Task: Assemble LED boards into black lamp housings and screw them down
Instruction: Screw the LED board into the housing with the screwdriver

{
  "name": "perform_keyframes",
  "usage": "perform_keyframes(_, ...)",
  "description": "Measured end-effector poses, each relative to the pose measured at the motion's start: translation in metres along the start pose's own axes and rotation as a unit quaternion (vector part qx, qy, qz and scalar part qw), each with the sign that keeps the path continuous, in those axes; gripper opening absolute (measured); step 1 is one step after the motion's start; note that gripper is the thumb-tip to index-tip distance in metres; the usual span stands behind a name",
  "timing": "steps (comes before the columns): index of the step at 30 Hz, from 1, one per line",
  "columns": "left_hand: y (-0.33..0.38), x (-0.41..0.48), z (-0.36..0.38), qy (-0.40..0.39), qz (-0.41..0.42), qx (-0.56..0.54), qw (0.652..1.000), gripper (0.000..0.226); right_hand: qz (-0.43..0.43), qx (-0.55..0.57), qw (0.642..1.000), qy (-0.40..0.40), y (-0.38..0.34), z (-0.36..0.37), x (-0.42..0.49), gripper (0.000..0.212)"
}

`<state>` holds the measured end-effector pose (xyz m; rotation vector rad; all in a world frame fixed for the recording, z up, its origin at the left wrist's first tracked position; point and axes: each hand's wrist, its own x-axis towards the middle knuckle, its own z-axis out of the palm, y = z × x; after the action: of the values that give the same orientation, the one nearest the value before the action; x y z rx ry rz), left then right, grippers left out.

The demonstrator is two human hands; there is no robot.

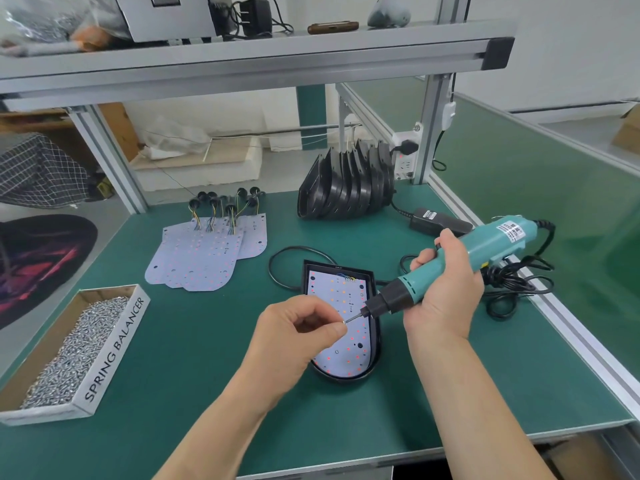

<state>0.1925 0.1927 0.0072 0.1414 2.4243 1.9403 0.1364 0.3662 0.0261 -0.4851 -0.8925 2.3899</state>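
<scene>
A black lamp housing (375,348) lies on the green mat with a white LED board (337,296) seated inside it. My right hand (446,289) grips a teal electric screwdriver (460,265), its bit pointing down and left over the board. My left hand (298,337) pinches a small screw (344,321) at the bit's tip, just above the board. A pile of loose LED boards (204,254) with wired plugs lies at the back left. A stack of empty black housings (343,185) leans at the back.
A cardboard box (114,348) marked SPRING BALANCER, full of screws, sits at the left. The screwdriver's black cable (512,282) and power adapter (436,221) lie at the right. An aluminium shelf frame (242,64) crosses overhead. The table's front edge (450,452) is close.
</scene>
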Motion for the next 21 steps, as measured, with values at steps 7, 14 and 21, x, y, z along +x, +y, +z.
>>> perform_keyframes(7, -0.001, 0.0001, 0.001, -0.005, -0.003, 0.009, 1.0, 0.02, -0.009, -0.01, 1.0, 0.003, 0.0023, -0.0017, -0.0003, 0.016)
perform_keyframes(14, -0.0024, 0.0004, -0.0003, -0.003, -0.003, 0.013, 1.0, 0.021, -0.007, -0.01, 1.0, 0.002, 0.002, -0.0003, -0.0012, 0.017)
perform_keyframes(21, -0.0022, -0.0015, -0.0009, 0.001, 0.001, 0.02, 1.0, 0.022, -0.002, -0.012, 1.0, 0.008, 0.0028, -0.0011, -0.0026, 0.017)
